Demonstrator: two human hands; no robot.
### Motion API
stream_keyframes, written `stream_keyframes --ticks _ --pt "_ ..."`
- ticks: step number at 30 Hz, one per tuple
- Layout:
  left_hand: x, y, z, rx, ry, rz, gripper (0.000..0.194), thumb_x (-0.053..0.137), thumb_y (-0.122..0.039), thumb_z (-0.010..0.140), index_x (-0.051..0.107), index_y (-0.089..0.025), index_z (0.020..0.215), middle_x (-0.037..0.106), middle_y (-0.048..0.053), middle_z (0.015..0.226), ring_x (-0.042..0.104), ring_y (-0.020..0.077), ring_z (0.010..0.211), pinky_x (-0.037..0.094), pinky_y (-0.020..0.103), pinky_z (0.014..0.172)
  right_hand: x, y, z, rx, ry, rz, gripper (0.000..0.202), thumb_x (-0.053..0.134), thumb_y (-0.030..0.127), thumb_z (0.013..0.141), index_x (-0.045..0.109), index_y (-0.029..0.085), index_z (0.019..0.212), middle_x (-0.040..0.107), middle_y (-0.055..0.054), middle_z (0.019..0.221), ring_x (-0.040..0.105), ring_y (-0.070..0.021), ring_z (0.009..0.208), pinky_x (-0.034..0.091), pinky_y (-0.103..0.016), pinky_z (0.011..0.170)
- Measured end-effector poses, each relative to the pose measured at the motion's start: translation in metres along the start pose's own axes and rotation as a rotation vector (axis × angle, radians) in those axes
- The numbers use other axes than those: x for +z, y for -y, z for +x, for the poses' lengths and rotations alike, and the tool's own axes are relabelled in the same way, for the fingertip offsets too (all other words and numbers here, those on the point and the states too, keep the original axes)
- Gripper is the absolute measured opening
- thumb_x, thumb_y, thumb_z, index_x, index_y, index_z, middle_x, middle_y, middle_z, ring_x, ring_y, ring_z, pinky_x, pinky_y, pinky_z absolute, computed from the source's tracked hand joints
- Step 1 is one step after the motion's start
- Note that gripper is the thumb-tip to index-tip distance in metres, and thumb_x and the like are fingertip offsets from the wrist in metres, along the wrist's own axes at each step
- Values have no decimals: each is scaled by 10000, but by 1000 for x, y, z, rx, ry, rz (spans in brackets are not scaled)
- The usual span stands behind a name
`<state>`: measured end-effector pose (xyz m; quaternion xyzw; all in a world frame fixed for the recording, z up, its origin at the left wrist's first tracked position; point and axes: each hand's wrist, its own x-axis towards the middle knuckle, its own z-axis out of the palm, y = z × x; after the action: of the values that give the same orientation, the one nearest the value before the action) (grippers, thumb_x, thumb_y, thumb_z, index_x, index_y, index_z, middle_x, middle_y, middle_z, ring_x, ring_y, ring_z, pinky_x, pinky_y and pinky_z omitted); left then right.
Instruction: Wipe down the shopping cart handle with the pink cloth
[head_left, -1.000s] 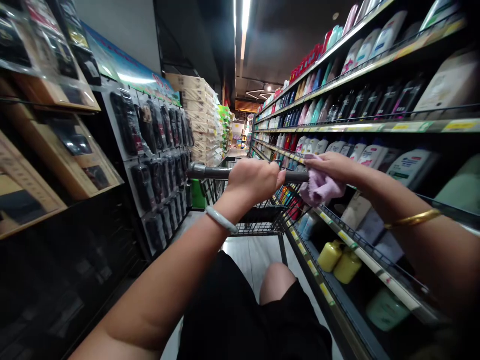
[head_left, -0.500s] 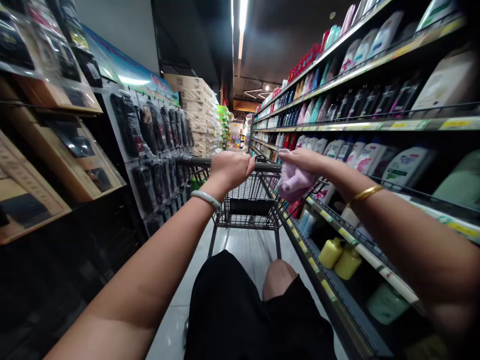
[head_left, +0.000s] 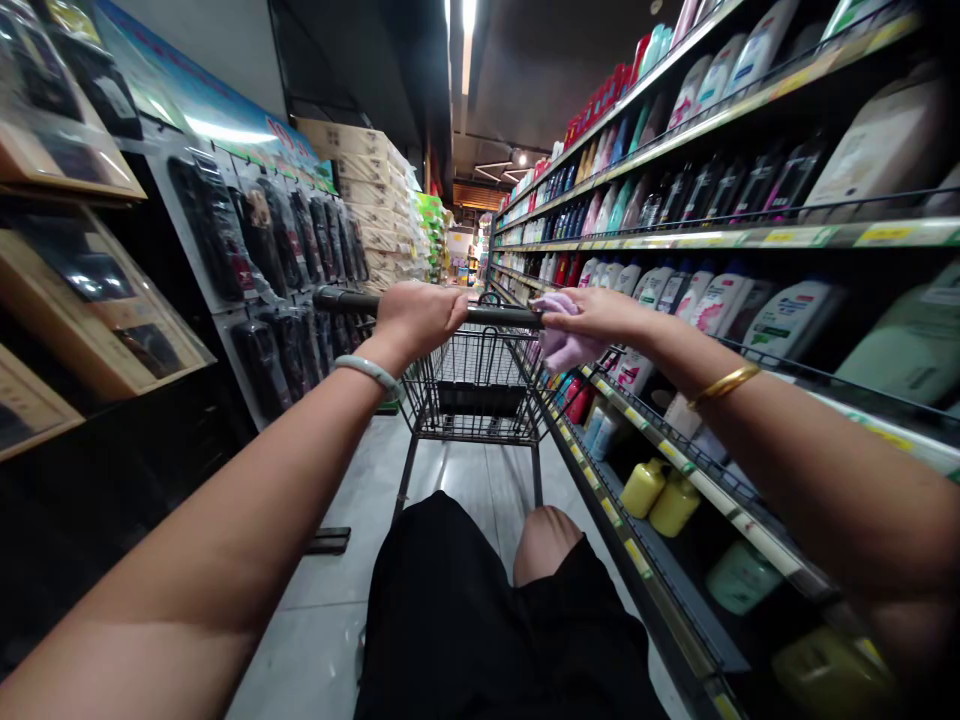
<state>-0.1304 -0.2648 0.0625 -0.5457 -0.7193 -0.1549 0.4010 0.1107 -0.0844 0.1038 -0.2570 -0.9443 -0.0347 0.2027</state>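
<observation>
My left hand (head_left: 416, 315) is wrapped around the dark handle bar (head_left: 341, 300) of a wire shopping cart (head_left: 472, 395) straight ahead in the aisle. A pale bangle sits on that wrist. My right hand (head_left: 592, 312) presses a pink cloth (head_left: 562, 345) against the right end of the same bar, with a gold bangle on the wrist. The cart basket looks empty apart from a dark panel at its back. My black shorts and one bare knee show at the bottom.
Shelves (head_left: 750, 238) of shampoo and lotion bottles run along the right, close to the cart, with yellow bottles (head_left: 660, 495) low down. Hanging dark packaged goods (head_left: 262, 260) and boxed items line the left wall. The tiled aisle floor (head_left: 337, 590) runs ahead toward stacked cartons (head_left: 367, 190).
The cart has rolled away from me down the aisle and both arms have stretched out with it. My hands keep the same grip on the bar and the cloth.
</observation>
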Motion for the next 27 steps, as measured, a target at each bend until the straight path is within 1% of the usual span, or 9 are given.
stream_keyframes --ticks 2,5,8,12,15,19,21,24,27 --pt "0 5 0 -5 23 9 689 194 -473 1056 821 -192 998 792 171 938 684 301 807 211 382 632 -9 -21 -7 39 62 -1 593 640 723 894 769 249 1226 805 -112 1143 722 -298 979 517 -376 816" --pt "2 8 2 -15 46 9 681 197 -471 1045 812 -186 979 784 183 946 677 317 816 228 386 643 -14 -38 -11 179 63 -54 604 492 734 971 798 254 1170 819 -107 1078 723 -286 923 485 -353 738" --pt "5 14 4 -27 54 -3 676 196 -484 1037 798 -187 957 775 182 938 672 314 814 235 383 649 -3 -22 -15 258 -81 -175 644 382 721 1013 807 250 1123 806 -132 1092 720 -308 961 450 -357 703" --pt "8 41 4 -33 88 -12 626 228 -478 1016 772 -200 880 765 177 902 669 317 832 260 386 668 9 12 -23 74 -184 -256 560 461 690 1005 750 244 1179 769 -145 1178 697 -312 1028 450 -346 736" --pt "9 66 2 -59 119 -10 591 237 -475 1007 726 -209 809 767 169 891 664 309 844 275 394 690 -4 17 -19 -18 -50 -120 450 596 609 973 717 231 1186 767 -129 1163 685 -279 983 454 -333 739" --pt "13 90 6 -96 178 24 565 218 -461 998 646 -218 722 771 161 902 658 288 853 314 395 728 -24 6 5 65 75 133 276 601 352 983 723 220 1192 790 -81 1060 675 -212 825 470 -321 696" --pt "15 97 9 -87 203 38 539 232 -445 985 626 -217 695 773 166 918 658 290 899 356 397 794 -23 8 11 115 31 154 253 657 302 933 738 214 1156 790 -82 1060 678 -218 836 475 -326 713" --pt "13 98 10 -91 197 51 473 296 -402 959 664 -202 741 786 169 1050 648 311 1044 360 446 995 -9 25 4 65 -123 44 261 720 410 901 743 228 1087 779 -96 1095 687 -263 931 474 -347 769" --pt "6 81 9 -134 133 11 453 333 -386 964 740 -191 917 768 161 1210 617 334 1150 302 512 1107 1 37 -4 -24 -246 77 294 708 503 916 738 241 1047 773 -99 1102 690 -283 982 497 -374 815"
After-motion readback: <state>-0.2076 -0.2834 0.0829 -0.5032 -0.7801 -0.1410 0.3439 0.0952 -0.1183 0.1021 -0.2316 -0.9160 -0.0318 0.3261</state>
